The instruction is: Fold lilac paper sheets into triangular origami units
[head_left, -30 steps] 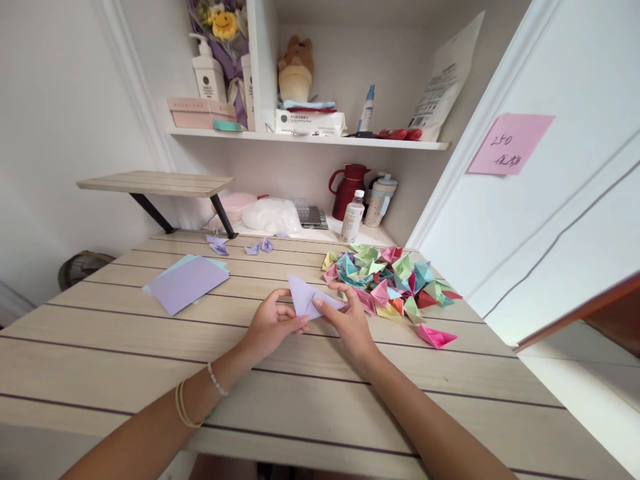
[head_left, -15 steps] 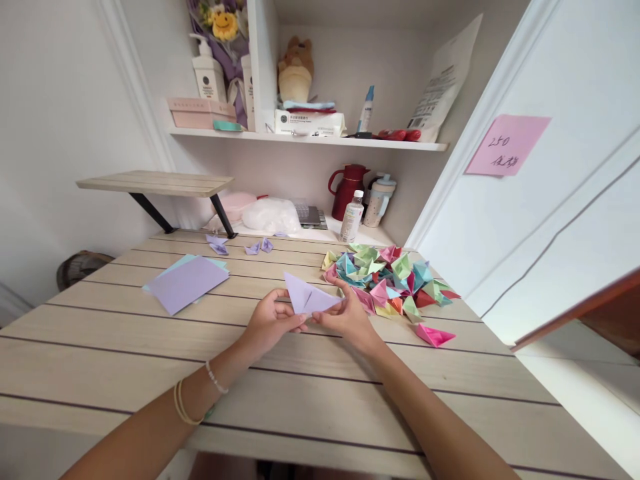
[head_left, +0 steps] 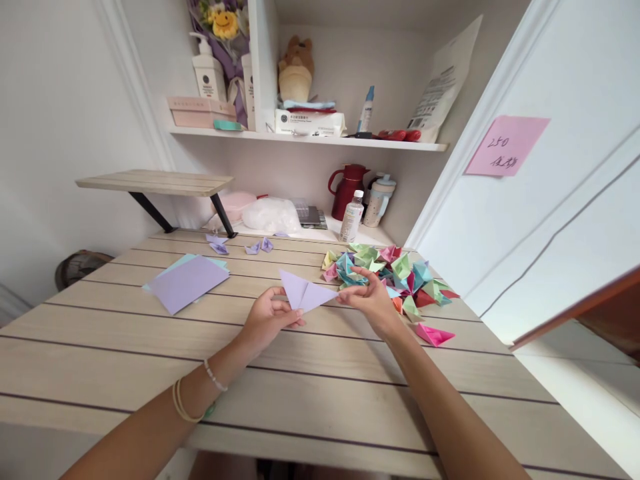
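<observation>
A folded sheet of lilac origami paper [head_left: 306, 293], pointed at both upper ends with a crease down its middle, is held above the table. My left hand [head_left: 270, 320] pinches its lower edge between thumb and fingers. At the paper's right tip, my right hand [head_left: 370, 300] grips with thumb and index finger, the other fingers raised. Just behind the right hand lies a heap of folded paper boats [head_left: 367, 255] in many colours. One pink paper boat [head_left: 435, 335] rests apart, to the right of that hand.
Flat lilac and pale blue sheets [head_left: 193, 283] lie on the slatted table [head_left: 200, 367] at left. Small lilac folded pieces [head_left: 260, 246] sit farther back. A plastic bottle [head_left: 352, 217] and a red jug [head_left: 347, 192] stand behind the heap. A small raised shelf [head_left: 155, 181] overhangs the back left.
My right hand has slid rightward to the paper's right tip, and its upper fingers have lifted. The lilac paper has shifted slightly left and tilted, showing more of its creased face.
</observation>
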Demonstrator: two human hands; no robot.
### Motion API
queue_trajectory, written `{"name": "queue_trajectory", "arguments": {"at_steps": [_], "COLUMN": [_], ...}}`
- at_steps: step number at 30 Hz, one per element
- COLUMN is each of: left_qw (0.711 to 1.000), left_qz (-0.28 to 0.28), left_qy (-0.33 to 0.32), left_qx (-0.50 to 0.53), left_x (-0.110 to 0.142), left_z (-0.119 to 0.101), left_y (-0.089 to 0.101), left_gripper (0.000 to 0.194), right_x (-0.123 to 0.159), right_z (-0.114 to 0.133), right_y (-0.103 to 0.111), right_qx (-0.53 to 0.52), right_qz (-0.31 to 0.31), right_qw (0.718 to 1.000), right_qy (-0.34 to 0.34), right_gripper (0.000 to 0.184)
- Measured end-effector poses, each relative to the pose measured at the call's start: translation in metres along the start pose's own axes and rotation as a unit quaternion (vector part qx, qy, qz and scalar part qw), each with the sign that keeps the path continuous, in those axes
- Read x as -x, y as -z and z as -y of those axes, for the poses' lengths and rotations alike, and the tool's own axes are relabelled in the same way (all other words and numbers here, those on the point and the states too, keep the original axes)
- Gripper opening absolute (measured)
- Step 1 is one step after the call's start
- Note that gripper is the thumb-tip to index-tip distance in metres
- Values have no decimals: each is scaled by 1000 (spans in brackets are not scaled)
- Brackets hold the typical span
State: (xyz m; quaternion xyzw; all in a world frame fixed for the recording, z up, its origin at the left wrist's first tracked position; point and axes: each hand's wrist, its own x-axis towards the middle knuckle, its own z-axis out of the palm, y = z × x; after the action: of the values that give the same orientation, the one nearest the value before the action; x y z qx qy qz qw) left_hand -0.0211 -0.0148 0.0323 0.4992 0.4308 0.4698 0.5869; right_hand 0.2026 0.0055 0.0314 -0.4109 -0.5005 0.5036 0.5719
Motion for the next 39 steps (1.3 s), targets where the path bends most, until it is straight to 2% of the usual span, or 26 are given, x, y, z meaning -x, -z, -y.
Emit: {"name": "queue_trajectory", "arguments": {"at_steps": [3,5,7,10,13,16,20,23,27,29,32,37,39], "left_qw": [1000,999,998,997,995,996,999,1000,996,994,991,983,977], "left_qz": [-16,-16,-2,32,50,33,3,21,77,98,113,115,111], "left_qy": [-15,-34,-52,-62,-64,-64,-37,-4,21,20,3,-60,-82], "left_qx": [-3,-18,-32,-39,-49,-54,-20,-3,-33,-48,-71,-130,-160], "left_x": [-3,-5,-6,-6,-5,-7,-10,-8,-3,-1,-1,-3,-3], "left_z": [0,0,0,1,3,6,7,5,2,2,4,7,7], "left_y": [6,9,10,7,6,8,11,9,4,3,2,5,7], "left_gripper": [41,32,25,23,24,24,26,26,24,25,29,29,29], "right_x": [-6,-8,-6,1,8,12,15,18,22,22,21,19,20], "right_z": [0,2,4,5,3,-2,-3,-2,-7,-11,-16,-9,-3], "right_y": [15,19,16,1,-15,-22,-24,-29,-39,-41,-41,-37,-35], "right_qx": [-21,-50,-47,-31,-5,-25,-75,-58,-11,9,14,2,44], "right_qz": [-93,-127,-102,12,111,137,163,198,136,105,93,59,62], "right_qw": [995,990,993,999,993,989,984,978,991,994,995,998,997], "right_qy": [14,35,23,-9,-39,-40,-12,-18,-20,-16,-16,6,12], "right_gripper": [66,66,58,42,42,44,54,54,28,27,28,39,30]}}
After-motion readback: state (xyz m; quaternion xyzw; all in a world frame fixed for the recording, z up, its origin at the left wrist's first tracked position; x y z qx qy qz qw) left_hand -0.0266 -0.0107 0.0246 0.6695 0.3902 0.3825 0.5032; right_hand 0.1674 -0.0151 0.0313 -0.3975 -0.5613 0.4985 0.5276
